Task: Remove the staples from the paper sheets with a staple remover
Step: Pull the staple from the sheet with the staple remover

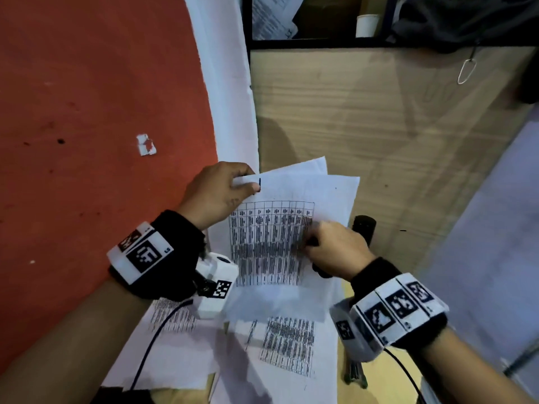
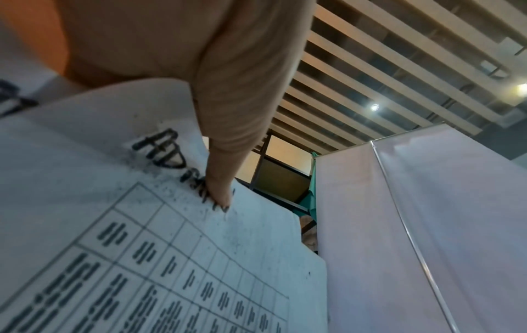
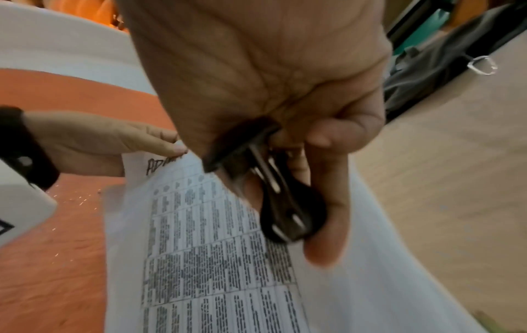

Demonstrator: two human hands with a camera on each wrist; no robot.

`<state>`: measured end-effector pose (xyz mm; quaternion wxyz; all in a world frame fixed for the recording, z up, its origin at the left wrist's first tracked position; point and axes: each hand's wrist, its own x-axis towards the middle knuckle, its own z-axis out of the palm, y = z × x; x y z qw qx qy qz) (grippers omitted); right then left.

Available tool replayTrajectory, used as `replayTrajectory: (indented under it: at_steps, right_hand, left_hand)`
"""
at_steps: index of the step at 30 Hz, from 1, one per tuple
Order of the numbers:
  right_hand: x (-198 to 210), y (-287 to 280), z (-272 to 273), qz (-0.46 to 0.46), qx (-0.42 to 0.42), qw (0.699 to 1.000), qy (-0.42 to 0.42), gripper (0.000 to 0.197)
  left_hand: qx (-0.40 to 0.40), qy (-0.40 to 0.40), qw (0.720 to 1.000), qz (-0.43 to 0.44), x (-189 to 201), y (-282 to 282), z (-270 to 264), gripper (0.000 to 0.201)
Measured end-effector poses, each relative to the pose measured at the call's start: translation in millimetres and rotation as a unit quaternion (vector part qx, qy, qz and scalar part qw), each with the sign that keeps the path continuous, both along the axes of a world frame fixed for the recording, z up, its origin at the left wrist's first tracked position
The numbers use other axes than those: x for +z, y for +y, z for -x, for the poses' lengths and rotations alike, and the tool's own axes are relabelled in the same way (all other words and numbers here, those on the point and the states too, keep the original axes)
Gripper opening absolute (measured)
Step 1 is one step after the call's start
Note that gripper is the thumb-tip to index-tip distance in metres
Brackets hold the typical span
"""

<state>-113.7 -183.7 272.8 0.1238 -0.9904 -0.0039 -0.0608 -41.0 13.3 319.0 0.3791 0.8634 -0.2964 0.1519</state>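
Matt printed paper sheets point(image 1: 280, 228); a staple remover point(image 3: 285, 209) of black plastic with shiny metal; a smooth wood-grain desk point(image 1: 379, 126); a rough red mat point(image 1: 87, 112).

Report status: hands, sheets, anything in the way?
Left hand pinches top corner of printed sheets. Right hand grips staple remover over the sheets. No staple visible. Nothing blocking.

Blk wristbands point(image 1: 163, 258), white tagged cams point(image 1: 215, 284)

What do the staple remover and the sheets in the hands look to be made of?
Staple remover: black, probably plastic grips over shiny metal arms that catch the light. Sheets: thin white printed paper, curving under its own weight where the left hand pinches a corner.
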Motion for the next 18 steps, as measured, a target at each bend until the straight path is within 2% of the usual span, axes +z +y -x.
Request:
replayTrajectory:
  at_steps: [2,4,6,8,9,11,13,15,18]
  right_hand:
    - [-8,-5,2,0.004,-0.049,0.998,-0.043,0.013]
    - [-13,-18,0,-0.084,-0.11,0.987,-0.087,0.011]
    - [-18,-30,-5,-0.236,-0.15,0.952,-0.123,0.031]
    - [-20,-35,-7,-0.389,-0.117,0.905,-0.128,0.053]
    - [-21,-36,-9,-0.459,-0.088,0.877,-0.11,0.055]
    - [-18,-34,-9,-0.559,-0.04,0.826,-0.064,0.027]
    - [-12,-29,-7,-0.6,-0.015,0.799,-0.024,0.007]
    - [-11,-28,-9,-0.611,-0.016,0.791,-0.018,0.004]
    - [-7,-33,-13,-0.638,-0.046,0.768,-0.031,0.006]
  left_hand:
    - [-0.003,-0.008,1.0,-0.006,3,3,0,0.028]
    - [-0.006,-0.013,1.0,-0.013,5,7,-4,0.021]
    - [-0.026,0.001,1.0,-0.01,10,15,-6,0.026]
    - [-0.06,0.016,0.998,0.001,16,21,-7,0.032]
    - [-0.076,0.022,0.997,0.007,20,22,-7,0.031]
    - [-0.111,0.042,0.993,0.02,26,22,-6,0.022]
    - [-0.133,0.058,0.989,0.035,29,21,-3,0.009]
    - [-0.112,0.037,0.991,0.069,29,26,-6,0.009]
    - [-0.016,0.009,0.985,0.172,19,44,-17,0.033]
